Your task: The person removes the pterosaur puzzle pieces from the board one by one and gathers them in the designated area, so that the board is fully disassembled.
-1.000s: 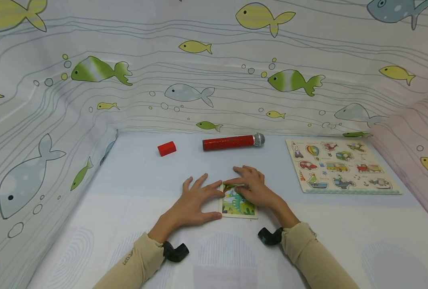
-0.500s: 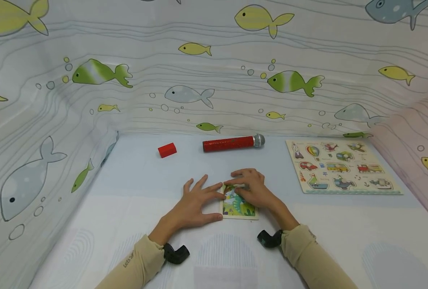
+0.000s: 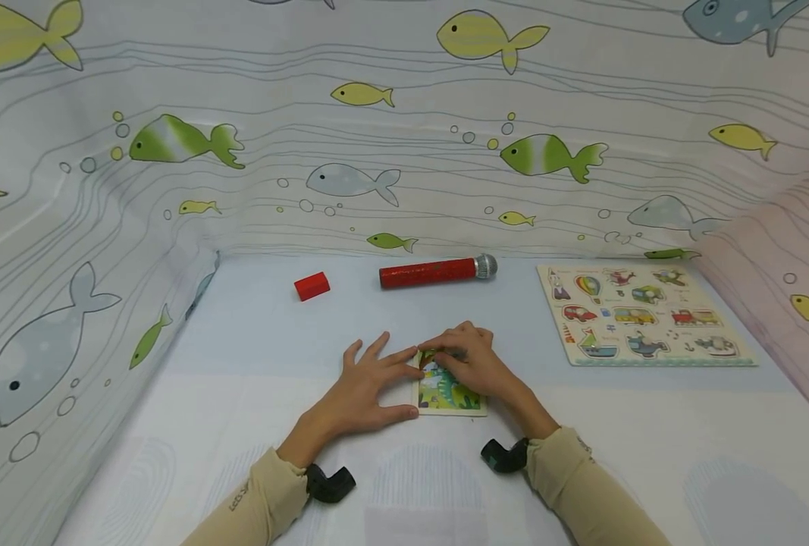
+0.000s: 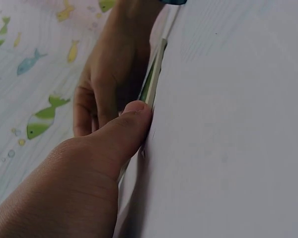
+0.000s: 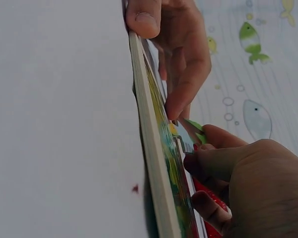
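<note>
A small dinosaur jigsaw puzzle (image 3: 443, 396) with a pale frame lies flat on the table. My left hand (image 3: 366, 387) has its fingers spread at the puzzle's left side. Its thumb touches the near left corner, and the index and middle fingertips rest at the left edge farther up. Over the far part of the puzzle, my right hand (image 3: 475, 364) pinches a thin puzzle piece (image 5: 193, 130), green where it shows, tilted up from the board in the right wrist view. The fingers cover much of that piece and the puzzle's upper right.
Behind the hands lie a red block (image 3: 311, 287) and a red microphone (image 3: 437, 272) with a silver head. A larger vehicle puzzle board (image 3: 568, 355) lies at the right. Fish-patterned cloth (image 3: 274, 227) rises at the back and sides.
My right hand's fingers have drawn closer together, from loosely spread to pinching near the puzzle's far edge. My left hand keeps its place at the left edge.
</note>
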The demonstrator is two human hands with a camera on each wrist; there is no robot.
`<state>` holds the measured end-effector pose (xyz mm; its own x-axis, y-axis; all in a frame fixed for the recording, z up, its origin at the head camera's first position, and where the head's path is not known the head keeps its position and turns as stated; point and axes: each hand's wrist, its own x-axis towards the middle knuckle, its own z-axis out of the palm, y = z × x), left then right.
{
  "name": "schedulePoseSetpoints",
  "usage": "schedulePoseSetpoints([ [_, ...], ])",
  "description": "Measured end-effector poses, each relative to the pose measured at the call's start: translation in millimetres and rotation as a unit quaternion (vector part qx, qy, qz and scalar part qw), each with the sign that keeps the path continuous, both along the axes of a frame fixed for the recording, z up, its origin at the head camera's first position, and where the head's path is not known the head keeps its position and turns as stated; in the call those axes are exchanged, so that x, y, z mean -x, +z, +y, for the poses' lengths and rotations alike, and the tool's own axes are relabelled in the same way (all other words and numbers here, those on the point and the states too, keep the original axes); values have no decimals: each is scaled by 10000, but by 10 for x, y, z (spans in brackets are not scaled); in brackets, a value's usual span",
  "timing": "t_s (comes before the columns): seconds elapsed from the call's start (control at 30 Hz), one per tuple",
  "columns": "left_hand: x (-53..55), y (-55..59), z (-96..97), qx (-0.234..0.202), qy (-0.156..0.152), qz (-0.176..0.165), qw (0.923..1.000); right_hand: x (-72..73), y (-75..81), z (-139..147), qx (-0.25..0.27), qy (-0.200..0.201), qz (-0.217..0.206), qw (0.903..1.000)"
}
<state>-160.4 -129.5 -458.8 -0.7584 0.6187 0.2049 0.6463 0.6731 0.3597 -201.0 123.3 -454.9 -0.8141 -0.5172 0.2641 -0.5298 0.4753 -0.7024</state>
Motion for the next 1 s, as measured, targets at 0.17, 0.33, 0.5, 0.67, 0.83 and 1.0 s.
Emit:
schedulePoseSetpoints([
  [0.17, -2, -10, -7, -8, 12, -9, 10000, -8, -6, -22, 120, -182, -129, 9997],
  [0.33, -6, -24, -10, -67, 3, 31, 10000, -2, -10, -13, 419, -484, -46, 9979],
  [0.5, -4, -22, -13, -40, 8, 55, 10000, 39, -5, 52, 572, -865, -213, 9944],
  [0.67, -5, -16, -6, -8, 23, 15, 10000, 96, 0, 162, 534, -1314, -321, 9894],
  [0.83, -12, -16, 0, -49, 32, 28, 10000, 142, -23, 283, 402, -1669, -334, 9846],
  [1.0, -14, -22, 3, -25, 68, -33, 10000, 173, -53, 346, 374, -1880, -224, 9812],
])
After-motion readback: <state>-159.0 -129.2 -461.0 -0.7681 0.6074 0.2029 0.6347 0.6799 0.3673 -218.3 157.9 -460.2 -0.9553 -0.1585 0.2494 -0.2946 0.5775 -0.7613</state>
